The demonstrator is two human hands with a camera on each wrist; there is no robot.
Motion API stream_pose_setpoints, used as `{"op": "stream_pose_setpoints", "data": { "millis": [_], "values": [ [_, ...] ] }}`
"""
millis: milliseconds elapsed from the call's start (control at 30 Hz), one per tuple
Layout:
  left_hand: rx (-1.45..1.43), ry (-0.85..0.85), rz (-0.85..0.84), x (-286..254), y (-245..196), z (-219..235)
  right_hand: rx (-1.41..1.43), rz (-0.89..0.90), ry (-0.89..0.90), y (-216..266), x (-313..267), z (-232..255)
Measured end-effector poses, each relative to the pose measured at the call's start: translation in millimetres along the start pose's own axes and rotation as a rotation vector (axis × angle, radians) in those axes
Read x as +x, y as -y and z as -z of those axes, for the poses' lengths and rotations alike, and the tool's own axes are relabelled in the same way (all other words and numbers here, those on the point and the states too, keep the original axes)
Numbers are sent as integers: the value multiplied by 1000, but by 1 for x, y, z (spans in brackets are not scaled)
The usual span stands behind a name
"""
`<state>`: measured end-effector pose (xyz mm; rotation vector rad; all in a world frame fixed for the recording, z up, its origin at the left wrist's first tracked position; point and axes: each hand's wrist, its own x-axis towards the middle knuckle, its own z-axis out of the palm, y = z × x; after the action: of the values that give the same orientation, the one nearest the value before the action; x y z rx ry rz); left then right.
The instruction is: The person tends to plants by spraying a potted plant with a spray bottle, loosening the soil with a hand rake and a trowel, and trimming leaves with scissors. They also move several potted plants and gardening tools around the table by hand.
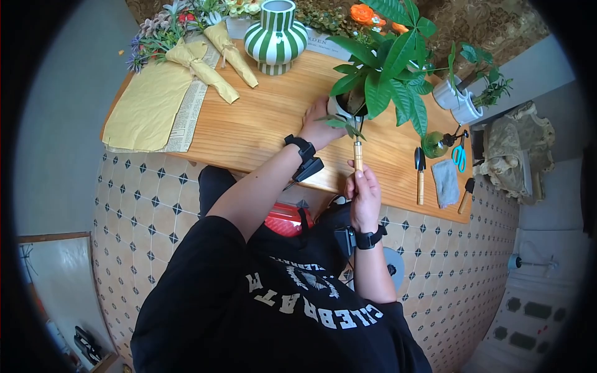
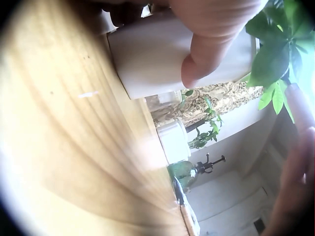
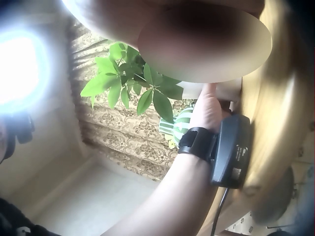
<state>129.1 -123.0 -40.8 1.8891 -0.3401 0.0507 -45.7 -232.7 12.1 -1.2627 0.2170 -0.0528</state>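
Note:
A leafy green plant (image 1: 398, 81) grows in a white pot (image 2: 147, 59) near the middle of the table. My left hand (image 1: 322, 124) grips the pot's left side, and in the left wrist view the thumb (image 2: 199, 66) lies across its white wall. At the table's front edge, my right hand (image 1: 365, 193) holds a small garden tool by its pale wooden handle (image 1: 358, 155). The tool's thin metal end points to the pot's rim; leaves hide its head. In the right wrist view, the blurred right hand fills the top.
To the right lie a small trowel (image 1: 420, 174), a grey cloth (image 1: 445, 181), blue scissors (image 1: 459, 156), another wooden-handled tool (image 1: 466, 196) and a green spray bottle (image 1: 435, 145). White pots (image 1: 466, 110) stand behind. A striped vase (image 1: 275, 40) and paper-wrapped flowers (image 1: 202, 74) occupy the back left.

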Motion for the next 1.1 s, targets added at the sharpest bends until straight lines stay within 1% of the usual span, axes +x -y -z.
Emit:
{"op": "stream_pose_setpoints", "data": {
  "millis": [100, 133, 233, 333, 433, 533, 600, 633, 733, 833, 867, 967, 1067, 1100],
  "values": [
    [57, 21, -22, 2, 8, -5, 22, 63, -46, 4, -4, -1],
    [66, 30, -31, 3, 11, -6, 12, 75, -33, 4, -4, 1],
    [109, 51, -23, 5, 13, -7, 27, 32, -79, 4, -2, 5],
    [159, 48, -59, 1, 10, -2, 25, 4, -73, -3, -1, 8],
    [-7, 107, -25, 3, 8, 2, 43, 28, -72, -4, -2, 6],
    [-39, 104, -58, 4, 20, 0, 42, 61, -60, 1, -4, 4],
    [-36, 42, -128, 4, 25, -4, 39, 70, -44, 3, -5, 1],
    [-36, 12, -163, 3, 19, -3, 37, 75, -37, 4, -5, 1],
    [-49, 83, -16, -2, -1, 5, 1, 14, -4, -2, -2, 1],
    [102, 38, -1, -3, -12, 5, -17, -1, -2, -6, -5, 3],
    [134, -6, 2, -3, -9, 1, -14, 1, -5, -6, -6, 3],
    [192, 11, 104, -5, -12, -1, -1, 7, -21, -5, -9, 4],
    [157, -22, 1, -3, -2, -5, 16, 23, -25, 0, -11, 2],
    [171, -13, 19, -3, 1, -6, 19, 36, -20, 1, -11, 2]
  ]
}}
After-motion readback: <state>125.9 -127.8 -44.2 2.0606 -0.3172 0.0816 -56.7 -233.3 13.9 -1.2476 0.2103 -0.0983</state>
